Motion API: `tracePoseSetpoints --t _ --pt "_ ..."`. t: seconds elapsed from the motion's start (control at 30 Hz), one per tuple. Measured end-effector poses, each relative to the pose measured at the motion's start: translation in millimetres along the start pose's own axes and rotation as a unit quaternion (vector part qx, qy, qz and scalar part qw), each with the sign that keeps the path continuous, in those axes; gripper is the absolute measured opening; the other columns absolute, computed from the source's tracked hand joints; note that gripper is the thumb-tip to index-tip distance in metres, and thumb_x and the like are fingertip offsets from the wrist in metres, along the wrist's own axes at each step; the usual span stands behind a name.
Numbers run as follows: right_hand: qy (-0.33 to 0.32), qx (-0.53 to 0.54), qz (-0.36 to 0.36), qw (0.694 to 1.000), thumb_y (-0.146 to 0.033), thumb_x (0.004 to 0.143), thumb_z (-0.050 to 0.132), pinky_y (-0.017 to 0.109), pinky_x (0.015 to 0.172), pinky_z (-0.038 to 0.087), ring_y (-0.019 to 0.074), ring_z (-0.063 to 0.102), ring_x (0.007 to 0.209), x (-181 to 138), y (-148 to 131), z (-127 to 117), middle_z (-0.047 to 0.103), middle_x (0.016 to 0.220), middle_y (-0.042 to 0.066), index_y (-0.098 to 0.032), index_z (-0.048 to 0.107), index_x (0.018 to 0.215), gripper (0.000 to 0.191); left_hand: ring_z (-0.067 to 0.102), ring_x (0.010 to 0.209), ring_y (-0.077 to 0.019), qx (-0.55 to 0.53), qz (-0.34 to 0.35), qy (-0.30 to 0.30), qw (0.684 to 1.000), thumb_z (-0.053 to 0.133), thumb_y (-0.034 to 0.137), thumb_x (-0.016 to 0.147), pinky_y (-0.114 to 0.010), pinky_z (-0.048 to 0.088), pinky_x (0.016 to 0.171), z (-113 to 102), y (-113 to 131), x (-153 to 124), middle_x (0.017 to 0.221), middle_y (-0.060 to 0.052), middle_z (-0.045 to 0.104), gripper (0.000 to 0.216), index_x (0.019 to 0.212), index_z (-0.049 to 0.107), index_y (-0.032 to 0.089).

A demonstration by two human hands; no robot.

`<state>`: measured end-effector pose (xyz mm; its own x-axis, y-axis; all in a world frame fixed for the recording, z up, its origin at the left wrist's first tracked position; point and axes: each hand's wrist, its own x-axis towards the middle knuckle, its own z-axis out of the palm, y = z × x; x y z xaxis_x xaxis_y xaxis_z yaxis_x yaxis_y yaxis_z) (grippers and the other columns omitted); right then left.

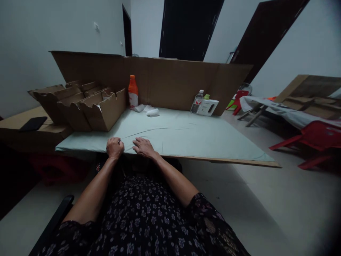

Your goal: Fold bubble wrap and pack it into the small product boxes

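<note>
My left hand (115, 147) rests on the front edge of the table, its fingers curled closed. A small dark spot shows by its thumb and fingers, but I cannot make out what, if anything, is in them. To its right, my right hand (144, 146) lies on the pale green cloth (186, 140), palm down, fingers loosely bent and a little apart, holding nothing that I can see. A gap of cloth separates the two hands. Creases run across the cloth just beyond them.
Open cardboard boxes (103, 112) stand at the left, near a dark flat object (32, 123). An orange bottle (132, 93), crumpled white pieces (152, 112), a clear bottle (197, 102) and a white jug (206, 107) line the back, before an upright cardboard panel (165, 83).
</note>
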<state>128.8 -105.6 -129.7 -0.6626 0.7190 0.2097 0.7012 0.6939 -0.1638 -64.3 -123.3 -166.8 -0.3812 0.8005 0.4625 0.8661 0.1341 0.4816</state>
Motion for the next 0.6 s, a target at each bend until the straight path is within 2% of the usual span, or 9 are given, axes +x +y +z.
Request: tracePoseSetpoints --t 0.27,0.6 --pt "0.01 0.02 -0.003 1.0 -0.038 0.101 0.049 0.042 0.111 0.034 0.0246 0.046 0.135 1.9 4.4 5.0 0.055 0.145 0.01 -0.022 0.06 0.131 0.036 0.062 0.114 -0.0249 0.032 0.016 -0.005 0.999 0.062 0.036 0.095 -0.05 0.051 0.099 -0.6 -2.3 1.7 0.123 -0.009 0.065 0.029 0.115 0.065 0.016" --pt "-0.002 0.005 0.0 1.0 -0.039 0.102 0.047 0.042 0.11 0.036 0.0251 0.046 0.136 0.0 1.3 0.0 0.054 0.146 0.01 -0.023 0.059 0.132 0.036 0.063 0.109 -0.0233 0.023 0.023 0.013 0.999 0.062 0.036 0.095 -0.047 0.053 0.096 0.8 -2.6 0.9 0.117 -0.008 0.066 0.026 0.111 0.065 0.016"
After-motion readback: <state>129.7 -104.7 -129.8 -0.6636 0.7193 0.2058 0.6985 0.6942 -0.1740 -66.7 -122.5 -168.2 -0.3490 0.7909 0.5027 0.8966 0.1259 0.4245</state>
